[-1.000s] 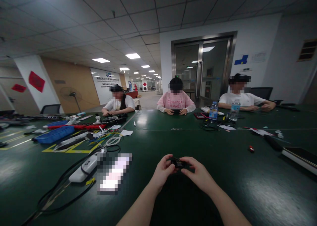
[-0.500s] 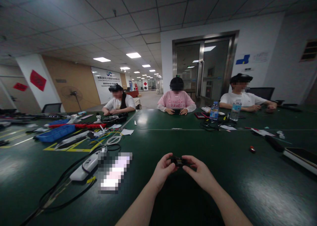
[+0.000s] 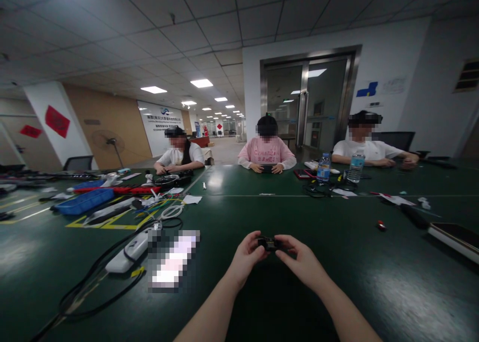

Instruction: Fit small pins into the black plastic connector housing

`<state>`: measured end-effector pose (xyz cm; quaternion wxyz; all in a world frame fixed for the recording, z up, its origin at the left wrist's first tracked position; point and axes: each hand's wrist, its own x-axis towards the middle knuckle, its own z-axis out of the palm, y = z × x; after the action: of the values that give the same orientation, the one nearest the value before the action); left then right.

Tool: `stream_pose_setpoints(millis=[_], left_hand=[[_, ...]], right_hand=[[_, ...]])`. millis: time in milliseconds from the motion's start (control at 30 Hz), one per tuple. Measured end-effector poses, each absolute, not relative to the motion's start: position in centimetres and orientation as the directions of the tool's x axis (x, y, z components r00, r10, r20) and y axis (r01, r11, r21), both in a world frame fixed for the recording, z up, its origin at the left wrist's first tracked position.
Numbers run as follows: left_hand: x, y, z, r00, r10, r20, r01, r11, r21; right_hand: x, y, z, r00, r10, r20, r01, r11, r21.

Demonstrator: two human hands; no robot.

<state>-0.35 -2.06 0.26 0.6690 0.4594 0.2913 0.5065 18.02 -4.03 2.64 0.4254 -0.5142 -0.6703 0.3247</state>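
Observation:
A small dark block-like object [image 3: 268, 243], with a faint yellowish patch on its near face, is held between both hands just above the green table [image 3: 224, 217]. My left hand [image 3: 249, 252] is closed on its left end, thumb in front and fingers behind. On the right end, my right hand [image 3: 294, 252] pinches it between thumb and fingers. The object is too small and dark for me to tell its kind, and the fingertips cover parts of it.
To the left lie a white power strip [image 3: 130, 249] with black cables, a blurred bright panel [image 3: 175, 259] and a blue tray [image 3: 85, 202]. Two bottles [image 3: 324, 168] stand at the back right. A small red item [image 3: 380, 225] lies to the right. Three people sit opposite.
Both hands and the dark object stay in almost the same place. The person at the far right has shifted their head slightly.

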Motion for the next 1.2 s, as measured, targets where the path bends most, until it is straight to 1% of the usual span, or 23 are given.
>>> stream_pose_setpoints(millis=[233,600,867,1033,1200], left_hand=[[-0.41,-1.63,-0.18,0.312,0.945,0.097,-0.432,0.051,0.900],[-0.30,-2.08,0.31,0.338,0.937,0.084,-0.443,0.080,0.893],[-0.53,-1.91,0.18,0.345,0.935,0.078,-0.398,0.071,0.915],[-0.39,-1.99,0.37,0.348,0.935,0.069,-0.434,0.095,0.896],[-0.19,-1.79,-0.01,0.359,0.926,0.116,-0.471,0.073,0.879]], right_hand=[[17.96,-4.01,2.71,-0.086,0.965,0.246,0.412,0.259,-0.874],[18.18,-3.89,2.39,-0.071,0.969,0.237,0.423,0.245,-0.873],[17.98,-4.06,2.56,-0.096,0.965,0.246,0.434,0.263,-0.862],[18.04,-3.97,2.41,-0.096,0.964,0.247,0.442,0.263,-0.857],[18.01,-3.83,2.33,-0.102,0.953,0.285,0.456,0.299,-0.838]])
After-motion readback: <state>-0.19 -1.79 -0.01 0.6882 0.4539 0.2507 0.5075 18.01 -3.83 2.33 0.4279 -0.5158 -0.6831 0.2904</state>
